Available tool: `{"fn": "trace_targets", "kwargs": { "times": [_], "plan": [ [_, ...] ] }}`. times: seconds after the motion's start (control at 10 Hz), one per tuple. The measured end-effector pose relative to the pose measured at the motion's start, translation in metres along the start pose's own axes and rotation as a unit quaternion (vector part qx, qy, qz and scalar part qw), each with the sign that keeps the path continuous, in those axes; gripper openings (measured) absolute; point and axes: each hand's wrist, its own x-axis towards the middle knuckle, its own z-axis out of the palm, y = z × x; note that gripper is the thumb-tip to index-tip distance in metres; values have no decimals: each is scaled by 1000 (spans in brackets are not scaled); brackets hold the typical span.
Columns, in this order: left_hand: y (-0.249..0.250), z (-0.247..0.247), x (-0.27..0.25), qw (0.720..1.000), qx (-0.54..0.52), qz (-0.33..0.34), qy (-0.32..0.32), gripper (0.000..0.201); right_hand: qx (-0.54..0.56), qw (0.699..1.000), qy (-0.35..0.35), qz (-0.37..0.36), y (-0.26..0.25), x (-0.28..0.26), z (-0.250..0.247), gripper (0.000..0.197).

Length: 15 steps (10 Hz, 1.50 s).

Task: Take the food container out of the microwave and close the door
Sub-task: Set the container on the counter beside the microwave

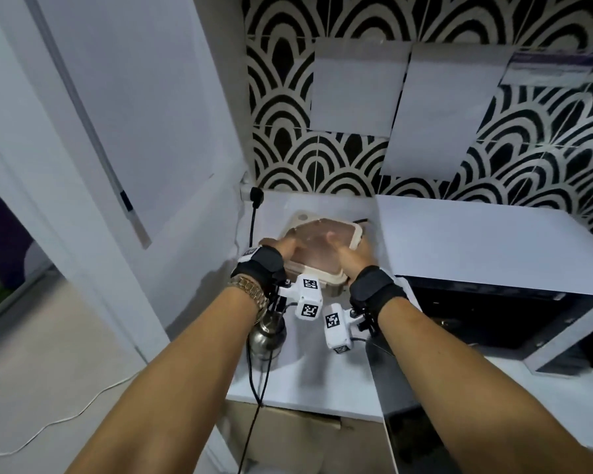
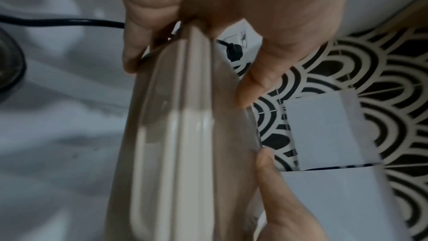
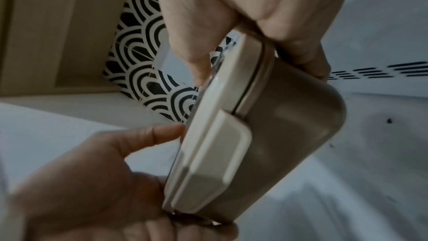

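1. On the left of the microwave [image 1: 476,241], above the white desk [image 1: 308,381], I hold the food container [image 1: 322,248] with both hands.
2. My left hand [image 1: 278,249] grips the left side of the container: in the left wrist view the thumb lies on the clear lid and the other fingers [image 2: 134,43] curl under the base.
3. My right hand [image 1: 351,256] grips the right side in the same way, the thumb on top and the fingers [image 3: 308,61] round the metal body.
4. So each grip is closed on the container and neither is free.
5. The container has a beige rim with a side clip [image 3: 222,146] and a transparent lid; I cannot tell if its bottom touches the desk.
6. The microwave cavity [image 1: 486,313] is dark and open, and the door [image 1: 404,425] stands open toward me at the lower right.
7. A metal bottle [image 1: 266,336] stands on the desk just under my left wrist, and a black plug [image 1: 256,196] sits in the corner by the patterned tiles [image 1: 322,159].
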Motion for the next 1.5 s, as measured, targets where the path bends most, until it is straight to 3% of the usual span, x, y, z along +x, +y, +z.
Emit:
{"fn": "trace_targets", "kwargs": {
  "times": [0.1,0.2,0.3,0.4,0.5,0.6,0.7,0.8,0.9,1.0,1.2,1.3,1.4,1.5],
  "plan": [
    [3,5,15,998,50,20,-21,39,-33,999,28,11,13,13,2,69],
    [2,17,35,991,120,21,-51,22,-57,996,50,45,26,21,6,78],
    [-3,24,54,971,223,6,-82,38,-61,995,47,68,37,23,5,77],
    [-10,28,59,946,310,24,-88,45,-65,993,20,101,58,33,12,107],
    [-21,36,80,941,321,-31,-104,48,-73,990,4,123,84,56,22,119],
    [-45,46,138,934,325,-63,-136,59,-62,989,-8,132,95,70,25,92],
    [-95,59,239,921,349,-75,-154,87,-72,988,-33,134,100,77,22,96],
    [-81,54,215,919,353,-79,-158,70,-109,985,-37,125,111,89,26,83],
    [-56,46,171,943,293,-70,-143,71,-113,984,-31,132,145,116,34,103],
    [-56,46,169,949,273,-67,-141,41,-119,980,-37,156,171,136,38,109],
    [-54,54,164,945,285,-39,-156,46,-129,977,-42,162,144,119,39,90],
    [-54,54,171,946,299,-6,-121,43,-164,975,-36,144,141,120,38,78],
    [-60,57,177,940,322,4,-109,37,-200,970,-42,131,143,123,38,87],
    [-53,64,160,938,328,-4,-110,50,-245,964,-54,91,138,124,40,91]
  ]
}}
